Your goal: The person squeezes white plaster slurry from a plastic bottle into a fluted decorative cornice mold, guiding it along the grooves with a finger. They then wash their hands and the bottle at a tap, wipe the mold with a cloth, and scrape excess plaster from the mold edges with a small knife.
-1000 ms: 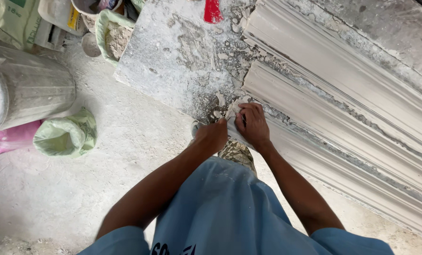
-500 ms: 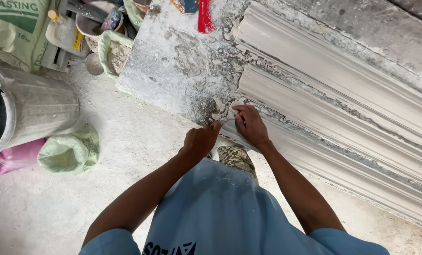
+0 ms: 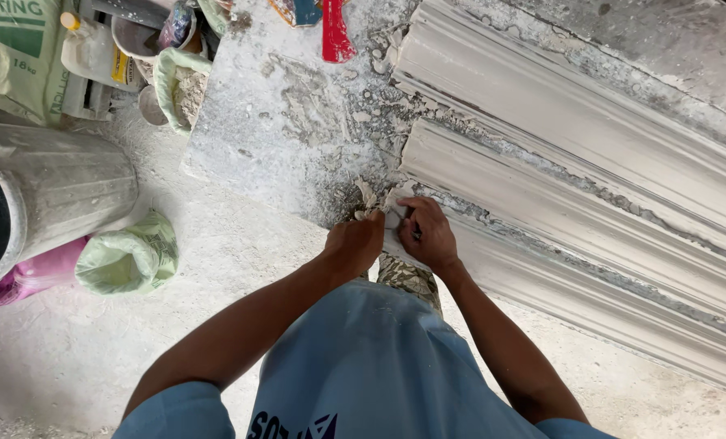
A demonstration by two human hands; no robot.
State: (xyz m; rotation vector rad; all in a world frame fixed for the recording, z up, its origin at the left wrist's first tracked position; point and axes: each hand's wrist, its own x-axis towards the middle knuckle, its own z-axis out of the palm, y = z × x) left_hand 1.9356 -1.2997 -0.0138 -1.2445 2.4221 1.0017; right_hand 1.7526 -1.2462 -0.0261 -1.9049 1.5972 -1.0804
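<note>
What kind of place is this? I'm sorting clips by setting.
Probably a plaster casting workshop. Long white moulded cornice lengths lie on a plaster-crusted slab, sacks of powder stand by a metal bin, and both hands work at a cornice end.

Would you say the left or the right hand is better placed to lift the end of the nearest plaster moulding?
Probably the right hand: it already rests on the plaster moulding end, fingers over its edge. The left hand sits beside it over loose plaster crumbs.

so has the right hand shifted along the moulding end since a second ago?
No. The right hand stays pressed on the near end of the plaster moulding, beside the left hand; only the camera moved.
</note>
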